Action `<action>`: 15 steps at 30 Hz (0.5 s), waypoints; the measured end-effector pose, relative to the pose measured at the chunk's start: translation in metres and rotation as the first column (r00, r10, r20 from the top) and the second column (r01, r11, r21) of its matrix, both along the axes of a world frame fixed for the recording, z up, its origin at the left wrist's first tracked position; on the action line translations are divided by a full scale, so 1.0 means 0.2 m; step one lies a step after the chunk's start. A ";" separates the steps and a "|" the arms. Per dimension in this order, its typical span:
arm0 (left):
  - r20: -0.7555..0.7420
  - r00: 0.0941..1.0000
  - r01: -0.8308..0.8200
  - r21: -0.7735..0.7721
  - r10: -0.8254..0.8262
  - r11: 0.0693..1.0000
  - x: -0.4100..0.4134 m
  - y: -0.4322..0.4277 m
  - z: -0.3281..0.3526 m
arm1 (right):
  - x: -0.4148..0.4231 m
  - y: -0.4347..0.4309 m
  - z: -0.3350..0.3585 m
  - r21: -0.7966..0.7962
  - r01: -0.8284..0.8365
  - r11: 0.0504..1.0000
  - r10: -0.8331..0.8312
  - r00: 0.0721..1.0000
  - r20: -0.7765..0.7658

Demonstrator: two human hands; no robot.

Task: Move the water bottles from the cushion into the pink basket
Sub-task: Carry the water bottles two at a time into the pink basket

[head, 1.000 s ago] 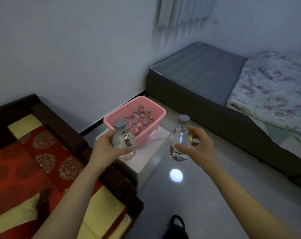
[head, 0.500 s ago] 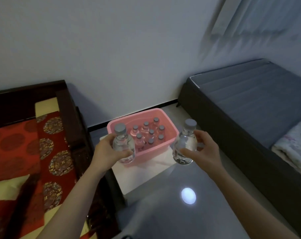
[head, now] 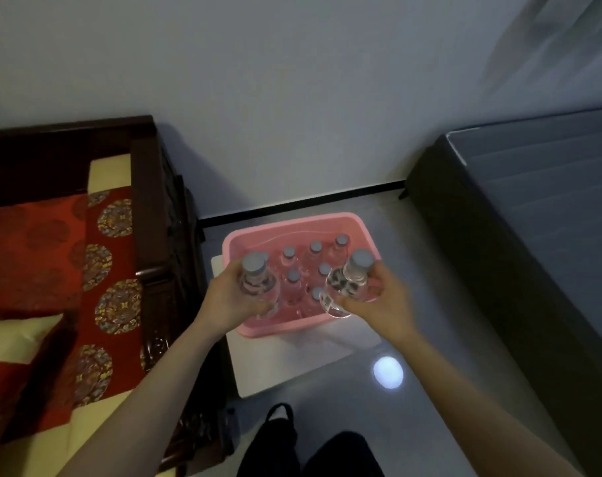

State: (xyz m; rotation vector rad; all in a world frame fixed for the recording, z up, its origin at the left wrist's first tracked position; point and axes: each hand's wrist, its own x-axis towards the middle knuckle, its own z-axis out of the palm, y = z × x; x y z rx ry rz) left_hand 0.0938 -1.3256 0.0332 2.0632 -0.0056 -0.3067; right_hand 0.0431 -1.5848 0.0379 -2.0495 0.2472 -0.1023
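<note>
**TRANSFER STATUS: TWO BOTTLES ARRIVING OVER THE BASKET**

**Progress**
Apparently nearing completion, judging by the load already delivered. Standing upright inside the pink rectangular plastic basket [head: 365,232]: at least six stored bottles [head: 294,280], clear plastic with grey caps, filling its far and middle rows.

Carrying two more in the air:
- Gripping the left bottle [head: 258,287], clear plastic with a grey cap, in the left hand [head: 229,297], fingers curling round the body, above the basket's near left part.
- Gripping the right bottle [head: 348,284], of the same kind, in the right hand [head: 379,301], fingers wrapping round the body, above the basket's near right corner and tilting, base toward the near rim.

Not yet lowering or releasing either one. Showing no further bottles on the visible part of the red patterned cushion [head: 113,270] left of the basket; not possible to tell for the part out of view. Remaining: setting both down in the free near row, then letting go.

**Change against the earlier frames**
- Advancing both hands from short of the basket's near side to above its interior.
- Swinging the right bottle from upright, outside the basket's near right corner, to tilted over the rim.
- Keeping both grips unchanged.
- Looking down onto the basket more steeply.
</note>
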 end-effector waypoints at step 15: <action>-0.133 0.989 -0.064 0.050 0.070 0.997 0.16 -0.07 -0.33 | 0.43 0.12 -0.66 -0.052 -0.471 0.880 0.443 0.856 -0.266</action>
